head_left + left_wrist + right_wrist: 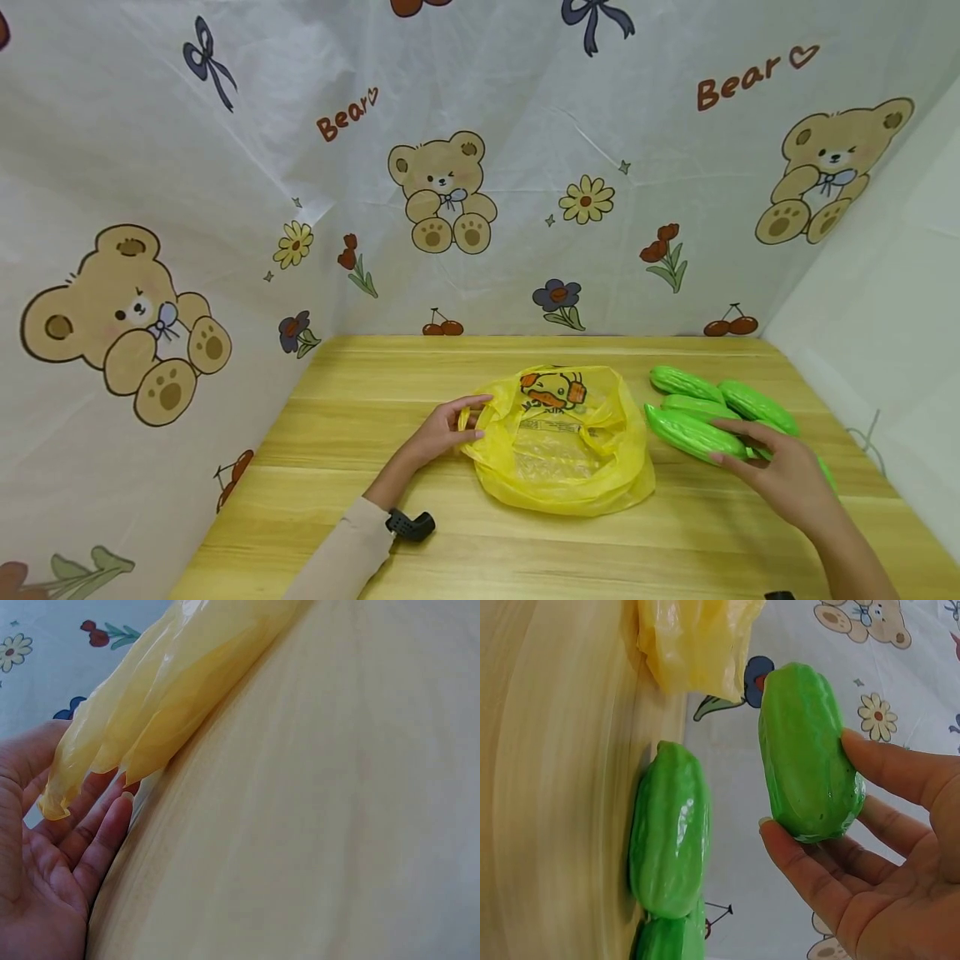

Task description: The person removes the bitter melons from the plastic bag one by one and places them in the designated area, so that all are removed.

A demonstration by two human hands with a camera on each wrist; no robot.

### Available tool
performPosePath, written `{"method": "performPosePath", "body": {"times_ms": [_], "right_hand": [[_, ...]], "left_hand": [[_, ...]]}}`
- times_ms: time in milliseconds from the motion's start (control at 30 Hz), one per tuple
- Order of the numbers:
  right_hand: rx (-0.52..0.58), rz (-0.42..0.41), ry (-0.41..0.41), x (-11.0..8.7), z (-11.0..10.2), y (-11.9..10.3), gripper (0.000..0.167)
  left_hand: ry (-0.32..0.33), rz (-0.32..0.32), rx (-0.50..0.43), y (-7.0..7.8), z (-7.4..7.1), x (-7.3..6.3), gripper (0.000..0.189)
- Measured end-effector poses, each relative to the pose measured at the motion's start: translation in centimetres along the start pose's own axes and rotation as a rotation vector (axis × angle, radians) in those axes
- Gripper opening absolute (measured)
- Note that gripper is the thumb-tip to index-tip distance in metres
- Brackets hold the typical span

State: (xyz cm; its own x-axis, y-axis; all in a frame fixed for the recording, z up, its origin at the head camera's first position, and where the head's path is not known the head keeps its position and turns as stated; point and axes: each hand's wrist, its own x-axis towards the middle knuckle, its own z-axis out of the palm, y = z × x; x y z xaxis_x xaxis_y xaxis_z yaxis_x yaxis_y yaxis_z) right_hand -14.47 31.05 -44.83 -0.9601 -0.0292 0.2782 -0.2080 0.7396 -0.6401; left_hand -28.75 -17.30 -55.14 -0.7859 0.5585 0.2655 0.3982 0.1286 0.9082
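A yellow plastic bag point(562, 496) with a duck print lies on the table, its mouth spread wide. My left hand point(446, 431) holds the bag's left edge; in the left wrist view, the yellow film point(150, 712) passes between the thumb and fingers. To the right, my right hand point(783, 479) grips a glossy green cucumber point(693, 433) by one end. The right wrist view shows this cucumber point(806, 750) raised off the table between thumb and fingers. Several similar cucumbers point(757, 406) lie grouped beside it, some partly hidden by the hand.
The wooden table point(390, 367) meets a white sheet point(517, 275) printed with bears and flowers at the back and left. A plain white sheet point(900, 333) hangs on the right, with a thin cable point(870, 442) near the table's right edge.
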Motion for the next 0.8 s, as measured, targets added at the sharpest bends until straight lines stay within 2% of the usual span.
{"method": "performPosePath", "body": {"times_ms": [433,700,800], "right_hand": [[-0.036,0.102,0.024,-1.8,-1.3,2.2,0.05],[-0.027,0.235,-0.001,-3.2,-1.9,3.7,0.061],[-0.054,0.245,0.011,-3.7,-2.0,4.3,0.062]], "left_hand": [[-0.008,-0.005,-0.022,0.3,-0.3,0.0,0.056],[-0.024,0.014,-0.043,2.4,0.0,-0.2,0.055],[-0.028,0.009,-0.04,2.1,0.0,-0.1,0.056]]}}
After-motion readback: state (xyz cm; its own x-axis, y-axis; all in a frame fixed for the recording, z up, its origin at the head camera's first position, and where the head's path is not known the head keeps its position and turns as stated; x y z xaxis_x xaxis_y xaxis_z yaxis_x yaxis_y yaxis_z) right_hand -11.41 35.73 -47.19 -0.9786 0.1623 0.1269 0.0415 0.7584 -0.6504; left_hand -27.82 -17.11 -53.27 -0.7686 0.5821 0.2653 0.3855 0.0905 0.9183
